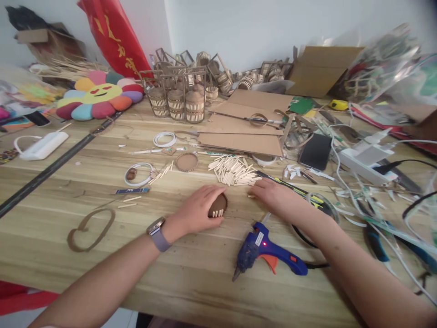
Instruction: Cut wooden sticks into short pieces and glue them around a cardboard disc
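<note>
My left hand point(196, 210), with a watch on its wrist, curls round a small round brown cardboard disc point(218, 203). Several short wooden sticks point(217, 213) stand along the disc's near edge. My right hand point(269, 193) reaches to the right end of a pile of short wooden sticks point(232, 170); its fingertips are close together by a stick, and whether they grip it is unclear. Below that arm a blue hot glue gun point(261, 249) lies on its side, its red light lit. A second round brown disc point(186, 161) lies beyond my left hand.
Small lidded stick baskets in frames point(177, 102) stand at the back. Cardboard sheets point(242, 132) lie before them. A black phone point(316, 150), a white power strip point(368, 159), cables and pliers point(375, 241) crowd the right. A brown strip loop point(91, 230) lies left.
</note>
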The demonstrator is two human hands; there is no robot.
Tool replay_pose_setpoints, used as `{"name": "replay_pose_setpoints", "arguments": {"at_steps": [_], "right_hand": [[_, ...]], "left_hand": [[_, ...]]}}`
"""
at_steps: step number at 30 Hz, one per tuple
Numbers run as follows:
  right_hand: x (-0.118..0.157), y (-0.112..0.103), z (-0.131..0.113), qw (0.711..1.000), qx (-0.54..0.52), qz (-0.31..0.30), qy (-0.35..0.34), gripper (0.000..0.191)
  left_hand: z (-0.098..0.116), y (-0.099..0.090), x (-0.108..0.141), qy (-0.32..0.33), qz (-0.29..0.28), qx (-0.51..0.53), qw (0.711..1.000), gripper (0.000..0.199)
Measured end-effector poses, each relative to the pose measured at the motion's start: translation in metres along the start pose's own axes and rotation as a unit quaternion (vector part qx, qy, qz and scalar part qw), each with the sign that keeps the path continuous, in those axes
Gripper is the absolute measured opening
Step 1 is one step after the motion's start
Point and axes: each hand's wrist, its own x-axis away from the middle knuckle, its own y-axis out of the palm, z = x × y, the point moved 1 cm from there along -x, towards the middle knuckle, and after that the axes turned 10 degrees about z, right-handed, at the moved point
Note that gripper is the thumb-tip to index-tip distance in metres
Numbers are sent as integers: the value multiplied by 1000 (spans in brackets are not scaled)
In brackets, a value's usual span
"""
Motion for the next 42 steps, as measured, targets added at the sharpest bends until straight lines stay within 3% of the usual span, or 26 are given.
{"name": "replay_pose_setpoints", "arguments": {"at_steps": [3,5,9,13,27,35,42], "right_hand": [[1,-4,1,999,-17,19,24,13],[1,-10,-5,995,-84,40,45,12],[1,-16,-28,949,-293,55,102,9],[-2,-6,-48,917,-374,39,132,10],[-10,4,-61,928,-351,49,111,9],[-11,5,-63,952,-297,60,53,12],[-10,2,-65,955,-289,63,19,12]], "left_hand": [[0,0,0,-3,0,1,1000,67],[-1,1,1,-5,0,2,1000,67],[-2,2,0,-6,-3,10,1000,68],[-3,3,-1,-5,-2,20,1000,70],[-3,4,-1,-4,1,23,1000,67],[-2,3,-1,-11,-4,24,1000,69],[0,3,-2,-6,-16,18,1000,68]]}}
